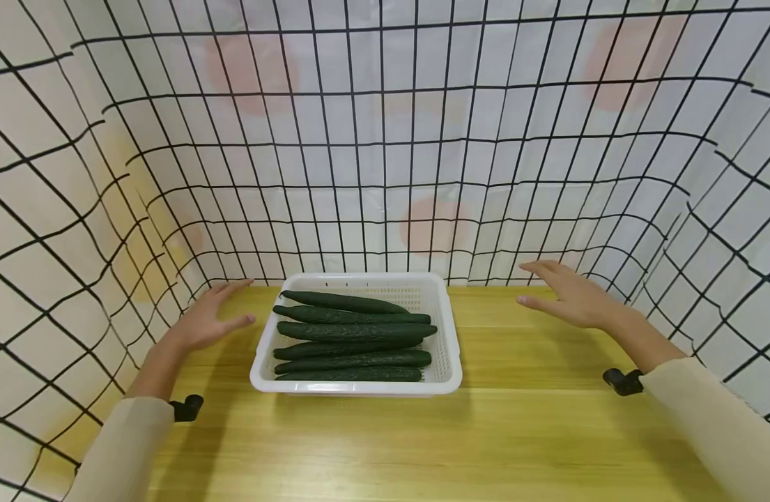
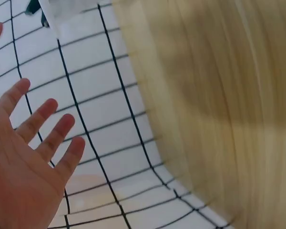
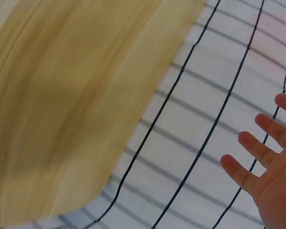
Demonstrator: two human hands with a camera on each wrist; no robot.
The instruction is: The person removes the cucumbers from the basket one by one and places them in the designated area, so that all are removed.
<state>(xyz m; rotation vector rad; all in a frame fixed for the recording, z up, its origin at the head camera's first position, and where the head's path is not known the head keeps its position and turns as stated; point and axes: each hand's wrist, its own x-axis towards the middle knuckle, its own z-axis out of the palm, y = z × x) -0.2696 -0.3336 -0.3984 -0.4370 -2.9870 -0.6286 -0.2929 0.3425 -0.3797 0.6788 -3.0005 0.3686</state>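
A white plastic basket (image 1: 449, 348) stands near the back edge of the wooden table, with several dark green cucumbers (image 1: 356, 331) lying side by side in it. To the basket's left my left hand (image 1: 204, 322) is raised, fingers and thumb spread, holding nothing. In the left wrist view, the left palm (image 2: 24, 176) and its straight fingers show plainly. My right hand (image 1: 573, 296) hovers farther off on the basket's right, thumb and fingers apart and nothing in them. Spread fingers of the right hand (image 3: 276, 167) appear at the edge of the right wrist view.
Black grid netting (image 1: 385, 146) over pale cloth walls rises behind the table and along both sides. The wooden table top (image 1: 385, 446) runs from the basket toward me. A small black wrist mount (image 1: 187, 408) sits by the left sleeve, another black mount (image 1: 623, 381) by the right.
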